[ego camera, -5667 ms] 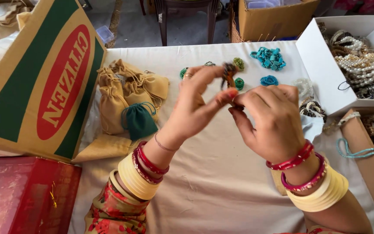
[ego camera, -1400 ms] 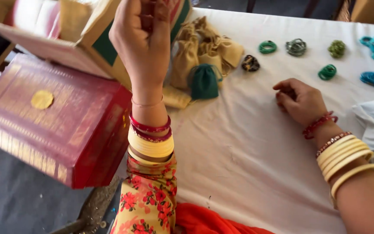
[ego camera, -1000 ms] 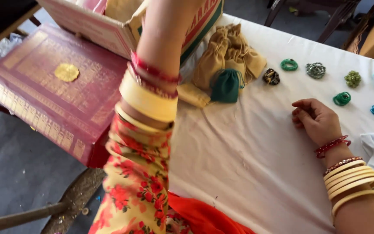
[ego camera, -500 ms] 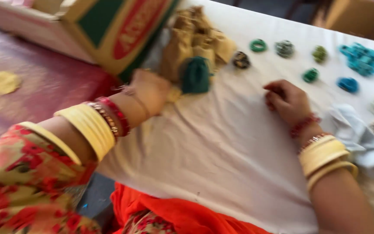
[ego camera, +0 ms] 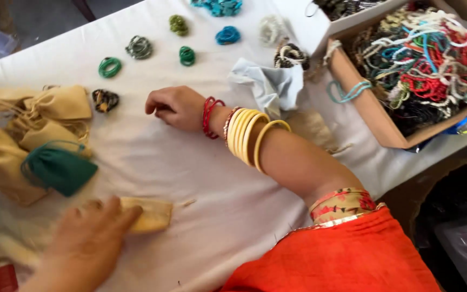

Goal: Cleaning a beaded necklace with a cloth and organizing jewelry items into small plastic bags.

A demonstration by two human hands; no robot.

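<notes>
My left hand (ego camera: 85, 243), blurred, lies at the near left of the white tablecloth (ego camera: 212, 178) with its fingers on one end of a small tan cloth pouch (ego camera: 149, 214). My right hand (ego camera: 175, 106) rests on the cloth near the middle with its fingers curled in; I see nothing in it. Red and yellow bangles ring that wrist. A dark beaded coil (ego camera: 105, 100) lies just left of the right hand. A green drawstring pouch (ego camera: 58, 170) sits above my left hand, beside a pile of tan pouches (ego camera: 39, 121).
Several beaded bracelet coils lie in a row at the far side: green (ego camera: 109, 67), grey (ego camera: 139, 47), blue (ego camera: 227, 35). A crumpled white cloth (ego camera: 270, 85) lies right of my hand. An open cardboard box (ego camera: 377, 116) full of mixed bead jewellery stands at the right edge.
My left hand came down from the big cardboard box to the table and now rests on the tan pouch. My right hand stayed put on the cloth. The view swung right.
</notes>
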